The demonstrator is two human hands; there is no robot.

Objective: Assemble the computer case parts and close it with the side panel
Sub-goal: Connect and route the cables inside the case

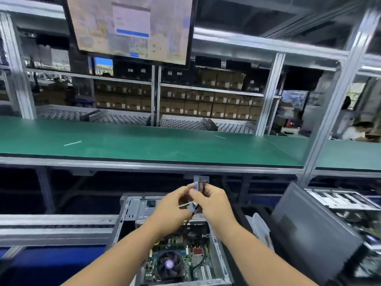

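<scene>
Your forearms came in from the bottom edge, right over the open computer case (132,213), which lay on its side below you with the motherboard (181,259) and its CPU fan (169,265) facing up. No side panel was on it yet, so you were clearly still at the wiring stage, nowhere near closing up. Your left hand (172,211) and right hand (212,205) met above the case, fingers of both curled in and pinching a cable bundle (196,205) of blue and black leads, with what looked like a white tie sticking out left. Whether you were untying or sorting plugs, I couldn't tell. Next up, I'd guess: pick one connector, find its header, line it up carefully. The green counter (144,145) sat beyond, another case (321,230) to your right.
</scene>
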